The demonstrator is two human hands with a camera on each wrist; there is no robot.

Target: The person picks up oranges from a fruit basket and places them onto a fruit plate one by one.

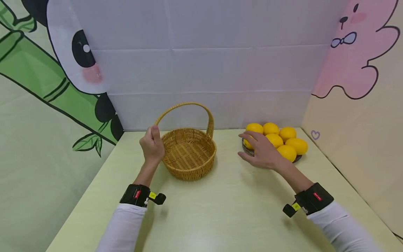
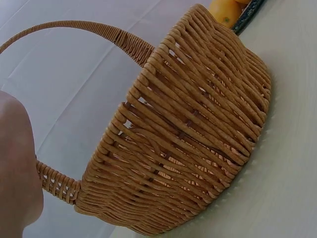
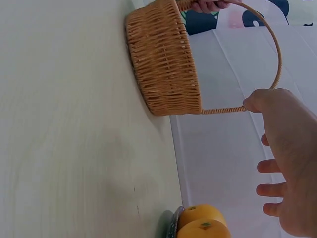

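Note:
A round wicker basket (image 1: 189,172) with a tall arched handle (image 1: 210,120) stands on the table, its woven bottom showing bare inside. My left hand (image 1: 152,145) grips the left side of that handle, just above the rim. To the right, several yellow-orange fruits (image 1: 288,153) lie heaped on a dark patterned plate (image 3: 173,225). My right hand (image 1: 264,150) hovers at the plate's near left side with fingers spread and nothing held. It overlaps some of the fruits in the head view and hides part of the plate.
The pale table (image 1: 201,213) meets a light cloth backdrop (image 1: 201,70) right behind the basket and plate. A cream side wall (image 1: 355,140) runs along the right edge. Each wrist wears a black strap (image 1: 135,195) with a small camera.

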